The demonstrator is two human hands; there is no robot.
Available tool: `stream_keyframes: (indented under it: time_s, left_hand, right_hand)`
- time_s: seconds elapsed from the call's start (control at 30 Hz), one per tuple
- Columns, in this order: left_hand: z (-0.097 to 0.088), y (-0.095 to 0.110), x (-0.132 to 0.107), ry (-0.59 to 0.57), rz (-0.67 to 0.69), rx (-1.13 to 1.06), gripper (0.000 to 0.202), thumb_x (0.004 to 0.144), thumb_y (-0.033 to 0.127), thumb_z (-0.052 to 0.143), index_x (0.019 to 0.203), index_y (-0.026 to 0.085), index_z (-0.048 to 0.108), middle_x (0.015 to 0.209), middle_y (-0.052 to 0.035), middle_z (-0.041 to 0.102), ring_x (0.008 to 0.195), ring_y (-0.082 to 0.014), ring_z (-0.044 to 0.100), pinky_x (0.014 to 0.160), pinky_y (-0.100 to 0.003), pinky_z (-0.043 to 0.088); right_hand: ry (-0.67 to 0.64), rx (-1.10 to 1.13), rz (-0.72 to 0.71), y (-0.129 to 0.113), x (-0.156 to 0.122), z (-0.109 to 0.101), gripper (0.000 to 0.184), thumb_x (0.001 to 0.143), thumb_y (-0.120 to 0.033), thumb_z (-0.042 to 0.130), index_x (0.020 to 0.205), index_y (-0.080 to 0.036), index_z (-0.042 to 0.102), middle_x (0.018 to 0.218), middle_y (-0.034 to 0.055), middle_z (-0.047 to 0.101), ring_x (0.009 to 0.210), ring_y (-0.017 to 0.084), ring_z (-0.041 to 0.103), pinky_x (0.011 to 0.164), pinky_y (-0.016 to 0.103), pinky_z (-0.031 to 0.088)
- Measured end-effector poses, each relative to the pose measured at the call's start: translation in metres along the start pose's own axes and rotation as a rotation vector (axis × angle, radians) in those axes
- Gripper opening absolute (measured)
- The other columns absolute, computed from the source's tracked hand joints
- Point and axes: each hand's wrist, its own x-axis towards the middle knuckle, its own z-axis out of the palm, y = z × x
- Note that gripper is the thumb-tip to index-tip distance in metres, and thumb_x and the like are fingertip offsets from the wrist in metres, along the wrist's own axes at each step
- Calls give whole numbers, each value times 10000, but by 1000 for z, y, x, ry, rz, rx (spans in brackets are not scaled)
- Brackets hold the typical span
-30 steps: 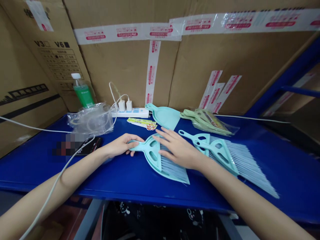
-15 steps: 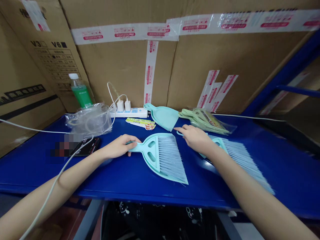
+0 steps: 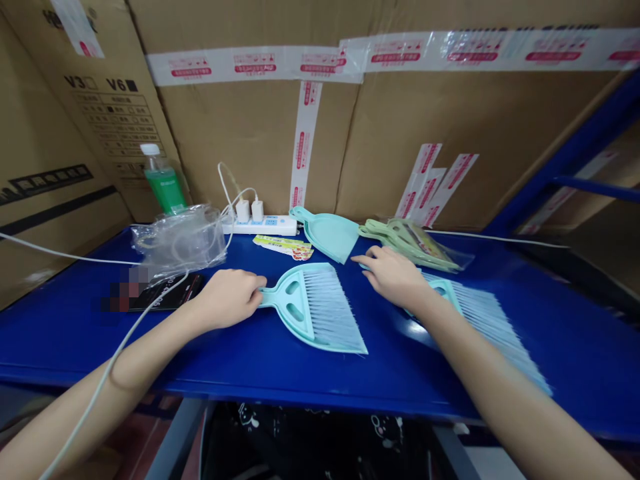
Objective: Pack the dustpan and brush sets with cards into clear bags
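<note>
Cardboard boxes wall in a blue shelf [image 3: 250, 360]. Just in front of the dustpan [image 3: 331, 235] one teal brush [image 3: 315, 310] lies alone, its handle wrapped by the curled fingers of the left hand [image 3: 227, 298]. Right of the dustpan, the right hand [image 3: 395, 275] lies palm-down on the handle end of the other brushes [image 3: 480, 320]; I cannot tell whether its fingers grip. By my judgement one brush is singled out and not yet paired with the dustpan. Perhaps two brushes lie under that arm.

The blue shelf [image 3: 250, 360] carries a power strip [image 3: 265, 225], green bottle [image 3: 163, 183], plastic bag [image 3: 183, 241], teal dustpan [image 3: 333, 237] and bagged green set [image 3: 415, 243].
</note>
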Motion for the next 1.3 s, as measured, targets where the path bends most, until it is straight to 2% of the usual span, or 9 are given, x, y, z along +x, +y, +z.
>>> stream_keyframes:
  time_s: [0.13,0.27,0.37,0.57,0.7,0.97,1.1,1.2,1.3]
  left_hand:
    - [-2,-1,-1,-42,-11,69,234,808,154,374,773,197,602,776,-63,661,710,-223,616,593,-284,376]
    - [-2,-3,-1,-56,-24,117,257,824,157,370,874,193,619,858,-84,678,768,-250,636,623,-310,409]
    - [-1,-3,-1,-78,-29,134,267,832,157,369,908,193,622,870,-84,683,787,-256,645,644,-325,430]
    - [-1,-2,-1,-101,-44,142,285,839,143,368,961,200,619,919,-72,688,839,-248,659,712,-345,469]
    - [1,-2,-2,-100,-34,146,286,856,150,355,963,196,616,926,-72,688,853,-255,662,725,-359,484]
    - [2,-4,-1,-93,-25,151,274,860,157,363,950,193,619,895,-73,689,841,-253,667,717,-353,488]
    - [2,-3,-2,-91,-17,154,277,862,153,357,941,186,620,891,-78,691,837,-256,669,710,-356,491]
    - [2,-2,-2,-100,-22,164,275,860,145,362,951,183,619,899,-80,693,837,-253,670,716,-353,492]
    - [1,-1,-2,-107,-28,168,270,860,149,368,968,182,614,921,-79,694,845,-255,669,721,-355,492]
  right_hand:
    - [52,-50,-83,-18,6,-11,358,867,-126,405,1129,-151,646,1056,158,616,981,290,524,777,377,421]
    - [41,-105,-244,-34,22,-22,359,883,-75,379,1108,-137,651,1120,147,613,1028,276,504,814,373,383]
    - [74,-143,-366,-44,40,-27,311,898,-90,405,1051,-131,673,1081,133,633,1038,264,497,832,366,363]
    - [94,-185,-459,-55,78,-24,220,868,-91,494,899,-110,711,989,145,657,1037,268,489,783,359,344]
    - [60,-180,-492,-57,89,-19,206,865,-100,508,845,-115,712,909,139,670,1007,257,491,760,349,328]
    - [76,-136,-491,-59,91,-21,228,863,-98,465,844,-85,692,838,138,679,917,242,539,768,334,317]
    - [105,-35,-447,-56,80,-30,255,869,-119,412,837,-88,664,784,126,669,745,201,559,766,322,320]
    - [80,15,-431,-55,63,-37,219,834,-121,414,838,-107,632,679,82,634,613,171,506,696,307,316]
    - [-16,94,-415,-55,45,-42,174,822,-156,422,815,-142,596,643,50,590,574,159,453,574,285,267]
